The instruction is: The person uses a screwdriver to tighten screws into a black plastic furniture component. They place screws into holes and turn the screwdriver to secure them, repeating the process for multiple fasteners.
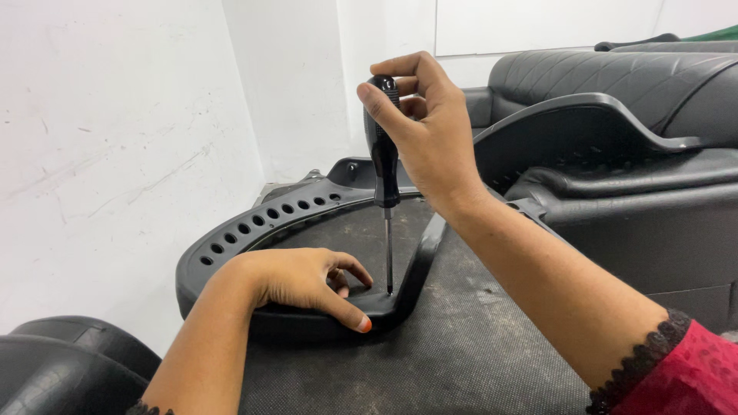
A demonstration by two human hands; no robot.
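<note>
My right hand (427, 127) grips the black handle of a screwdriver (385, 165) held upright, its thin metal shaft pointing down with the tip on a black plastic chair frame (254, 223). That frame is curved, has a row of oval holes along its rim and lies on dark mesh fabric (461, 338). My left hand (304, 280) rests on the frame's near corner, thumb pressed on the front edge and fingers curled just left of the screwdriver tip.
A black padded sofa (615, 84) stands at the right, with another black plastic shell (569, 131) leaning in front of it. A white wall fills the left. Black rounded parts (61, 361) sit at the bottom left.
</note>
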